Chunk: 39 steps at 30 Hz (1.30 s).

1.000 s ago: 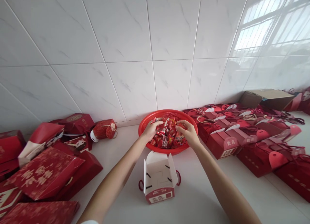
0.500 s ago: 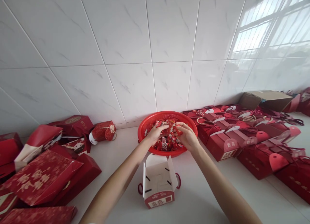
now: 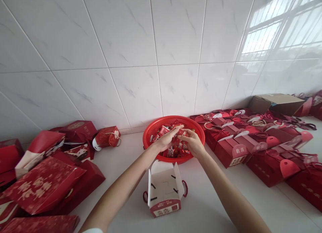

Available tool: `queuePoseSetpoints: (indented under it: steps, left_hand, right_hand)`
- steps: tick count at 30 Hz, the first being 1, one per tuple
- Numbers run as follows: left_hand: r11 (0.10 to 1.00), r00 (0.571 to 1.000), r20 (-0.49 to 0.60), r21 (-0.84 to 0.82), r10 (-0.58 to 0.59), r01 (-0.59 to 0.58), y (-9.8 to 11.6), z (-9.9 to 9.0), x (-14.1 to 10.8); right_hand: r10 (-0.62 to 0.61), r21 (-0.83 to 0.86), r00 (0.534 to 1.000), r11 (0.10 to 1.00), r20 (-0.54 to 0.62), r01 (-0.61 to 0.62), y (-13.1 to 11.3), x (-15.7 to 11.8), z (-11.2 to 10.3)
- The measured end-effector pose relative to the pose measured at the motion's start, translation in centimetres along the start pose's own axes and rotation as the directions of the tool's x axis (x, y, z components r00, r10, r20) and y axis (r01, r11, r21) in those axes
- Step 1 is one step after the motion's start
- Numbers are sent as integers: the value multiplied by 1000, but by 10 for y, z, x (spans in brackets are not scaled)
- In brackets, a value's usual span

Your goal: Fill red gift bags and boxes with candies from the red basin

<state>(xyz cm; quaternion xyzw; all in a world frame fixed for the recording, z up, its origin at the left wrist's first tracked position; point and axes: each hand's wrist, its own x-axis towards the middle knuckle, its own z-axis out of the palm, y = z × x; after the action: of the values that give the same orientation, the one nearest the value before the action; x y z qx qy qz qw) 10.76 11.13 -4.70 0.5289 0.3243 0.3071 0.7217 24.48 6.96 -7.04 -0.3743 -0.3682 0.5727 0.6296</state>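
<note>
left hand, right hand over packets in basket, can't tell either grip, open box in front, red boxes left, gift boxes right, wall behind

Left forearm and right forearm bare, reaching forward from the lower edge, converging at mid-view. Left hand fairly flat, back upward, fingers straight and together, angled forward and to the right; palm hidden. Right hand faces it, fingers bent inward, thumb extended leftward. Fingertips very close; contact between hands unclear, grip on either side likewise.
</note>
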Motion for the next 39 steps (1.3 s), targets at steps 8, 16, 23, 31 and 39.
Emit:
queuePoseSetpoints:
  steps: [8, 16, 23, 31, 39]
  left_hand:
    - [997, 998, 18, 26, -68, 68, 8, 4, 5]
    - [927, 999, 23, 373, 32, -39, 2, -10, 12]
    - [573, 935, 343, 749, 94, -333, -13, -7, 26]
    - [303, 966, 241, 931, -91, -203, -11, 7, 35]
    - [461, 969, 238, 869, -68, -181, -15, 12, 32]
  right_hand:
    - [-32, -133, 995, 990, 92, 44, 2, -4, 1]
    - [10, 367, 997, 930, -73, 18, -3, 18, -15]
    - [68, 455, 995, 885, 79, -97, -3, 20, -23]
    - [146, 507, 988, 849, 42, -147, -12, 19, -29]
    - [168, 589, 985, 799, -33, -117, -16, 19, -33]
